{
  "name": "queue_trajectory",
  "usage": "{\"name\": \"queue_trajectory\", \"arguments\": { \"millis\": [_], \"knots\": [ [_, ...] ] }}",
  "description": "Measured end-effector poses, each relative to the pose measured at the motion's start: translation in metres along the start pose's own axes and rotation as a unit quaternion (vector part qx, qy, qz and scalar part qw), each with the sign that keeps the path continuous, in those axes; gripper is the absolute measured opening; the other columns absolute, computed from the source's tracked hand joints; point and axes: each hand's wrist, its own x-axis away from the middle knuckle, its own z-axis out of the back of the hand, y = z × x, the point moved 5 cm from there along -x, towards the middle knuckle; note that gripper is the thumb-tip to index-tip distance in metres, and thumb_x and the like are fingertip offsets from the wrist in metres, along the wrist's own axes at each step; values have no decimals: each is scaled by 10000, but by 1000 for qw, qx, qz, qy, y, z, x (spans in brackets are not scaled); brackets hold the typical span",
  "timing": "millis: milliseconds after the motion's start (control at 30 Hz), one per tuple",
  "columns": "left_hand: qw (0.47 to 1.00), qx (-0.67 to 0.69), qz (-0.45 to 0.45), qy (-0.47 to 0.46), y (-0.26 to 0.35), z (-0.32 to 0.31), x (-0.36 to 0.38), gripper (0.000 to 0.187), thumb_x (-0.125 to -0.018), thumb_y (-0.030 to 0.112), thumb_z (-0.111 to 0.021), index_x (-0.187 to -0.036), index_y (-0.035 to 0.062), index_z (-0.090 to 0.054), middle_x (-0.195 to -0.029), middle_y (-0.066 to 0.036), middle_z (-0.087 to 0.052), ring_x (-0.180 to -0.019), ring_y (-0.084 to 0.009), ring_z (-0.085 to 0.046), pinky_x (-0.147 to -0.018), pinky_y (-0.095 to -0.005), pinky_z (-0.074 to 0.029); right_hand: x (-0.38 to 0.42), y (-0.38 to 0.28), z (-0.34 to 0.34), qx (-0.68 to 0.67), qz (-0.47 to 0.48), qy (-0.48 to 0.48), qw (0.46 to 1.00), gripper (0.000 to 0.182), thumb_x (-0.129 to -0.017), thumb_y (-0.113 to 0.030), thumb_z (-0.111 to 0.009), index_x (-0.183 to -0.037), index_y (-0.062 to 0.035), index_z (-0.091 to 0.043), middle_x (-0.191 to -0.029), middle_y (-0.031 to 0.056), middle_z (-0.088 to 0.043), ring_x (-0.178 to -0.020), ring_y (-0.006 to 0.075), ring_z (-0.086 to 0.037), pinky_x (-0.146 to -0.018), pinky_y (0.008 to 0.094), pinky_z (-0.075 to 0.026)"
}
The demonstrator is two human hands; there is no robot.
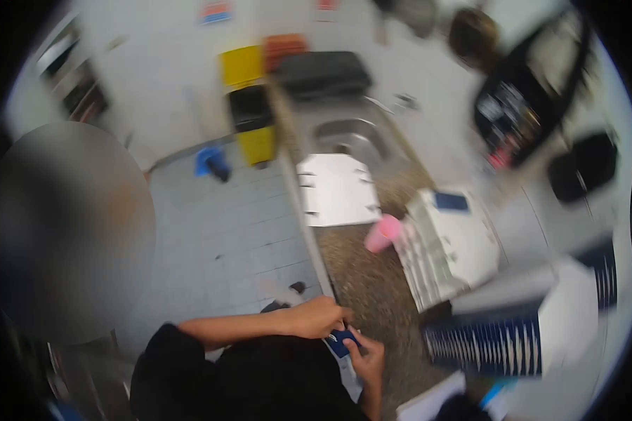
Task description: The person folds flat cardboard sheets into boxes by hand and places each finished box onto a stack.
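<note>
At the counter edge (314,259), left hand (319,317) and right hand (367,361) gripping a blurred blue-white item (343,344), its lower part hidden.

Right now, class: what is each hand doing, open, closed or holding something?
Left hand: closed on the blue-and-white item.
Right hand: closed on the same item, from below.

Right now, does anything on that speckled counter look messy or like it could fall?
Yes. The flat white cardboard sheet hangs over the speckled stone counter's front edge, and the white-and-blue boxes lie tilted at odd angles. The pink cup seems tipped, though blur hides detail. Both hands, left hand and right hand, hold a small blue-and-white packet.
</note>
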Motion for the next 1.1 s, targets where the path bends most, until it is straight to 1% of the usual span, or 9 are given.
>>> {"name": "queue_trajectory", "arguments": {
  "millis": [67,167,267,467,533,733,833,933,1100],
  "knots": [
    [943,-161,-167,238,23,21,25,344,-889,85,-699,-1218,7,-640,-1174,-233,-624,-1150,-371,-609,-863,-438,-521,-8,19,-23,-83,19,124,989,305,-913,-64,-750,-1175,76,-679,-996,149,-749,-851,176,-690,-780,296,-540],
    [930,-73,-165,322,11,45,79,366,-961,149,-655,-1294,20,-576,-1212,-189,-511,-1175,-325,-541,-913,-409,-504,-30,4,-59,-188,-76,177,963,264,-944,-42,-711,-1140,109,-618,-960,191,-729,-834,162,-685,-744,266,-541],
    [887,139,23,440,-56,52,130,376,-1028,224,-586,-1345,22,-557,-1132,-140,-495,-1042,-265,-553,-908,-381,-506,-49,-24,-97,-175,-49,227,957,200,-934,-38,-727,-1013,112,-622,-936,205,-716,-799,168,-678,-712,265,-541],
    [785,263,108,550,-203,90,256,419,-1058,273,-557,-1425,72,-549,-1103,-71,-515,-920,-124,-545,-737,-279,-512,-100,-77,-242,-20,25,6,999,242,-873,-84,-807,-985,110,-714,-788,119,-704,-715,117,-630,-653,223,-495],
    [773,429,81,460,-257,102,309,377,-1031,284,-617,-1351,86,-621,-1033,-33,-551,-883,-118,-567,-729,-279,-500,-128,-86,-305,-24,16,-47,998,251,-854,-93,-825,-991,97,-734,-762,83,-705,-692,90,-614,-632,216,-474],
    [825,125,9,551,-266,177,504,253,-837,172,-836,-1050,67,-748,-801,-54,-523,-702,-153,-523,-637,-299,-450,-186,-149,-527,-38,-34,-379,924,180,-884,-90,-792,-980,55,-748,-847,103,-756,-736,72,-638,-672,220,-479],
    [619,113,224,744,-307,167,592,280,-758,195,-881,-983,82,-758,-793,-34,-510,-619,-135,-460,-561,-298,-397,-190,-195,-618,-43,5,-436,899,168,-887,-70,-784,-984,60,-739,-868,120,-761,-771,92,-669,-704,221,-511],
    [497,145,241,821,-328,176,651,263,-757,192,-883,-959,74,-762,-747,-26,-488,-615,-129,-446,-554,-296,-376,-191,-242,-700,-38,54,-469,881,147,-893,-65,-782,-983,44,-742,-869,102,-759,-772,97,-674,-689,228,-525],
    [506,231,216,803,-393,169,731,157,-870,143,-790,-1022,108,-806,-695,-3,-463,-633,-122,-432,-583,-277,-363,-196,-291,-834,-1,137,-638,758,177,-930,-170,-748,-1009,-12,-766,-860,82,-776,-710,86,-647,-651,257,-510]
  ]
}}
